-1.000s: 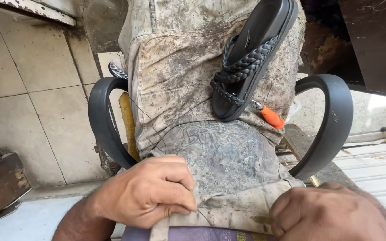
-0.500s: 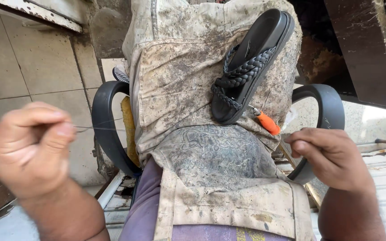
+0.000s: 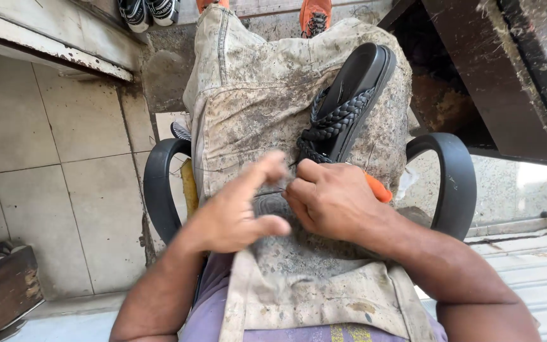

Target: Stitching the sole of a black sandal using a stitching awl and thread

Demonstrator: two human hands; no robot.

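Pale floor tiles (image 3: 45, 190) surround a person's lap, draped in a stained apron (image 3: 254, 107), where a black braided sandal (image 3: 346, 104) lies, light-looking and bendable, best gripped by its sole, while the left hand (image 3: 238, 212) pinches thin thread and the right hand (image 3: 333, 199) closes around an orange-handled tool (image 3: 378, 189).

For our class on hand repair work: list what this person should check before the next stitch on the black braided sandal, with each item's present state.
1. Sandal rests steady on the lap cloth: ok.
2. Right hand at the sandal's near end: ok.
3. Orange-handled tool in the right hand: ok, tip hidden.
4. Left hand grips thread: cannot tell, too thin and blurred.
5. Thread free of tangles: cannot tell.
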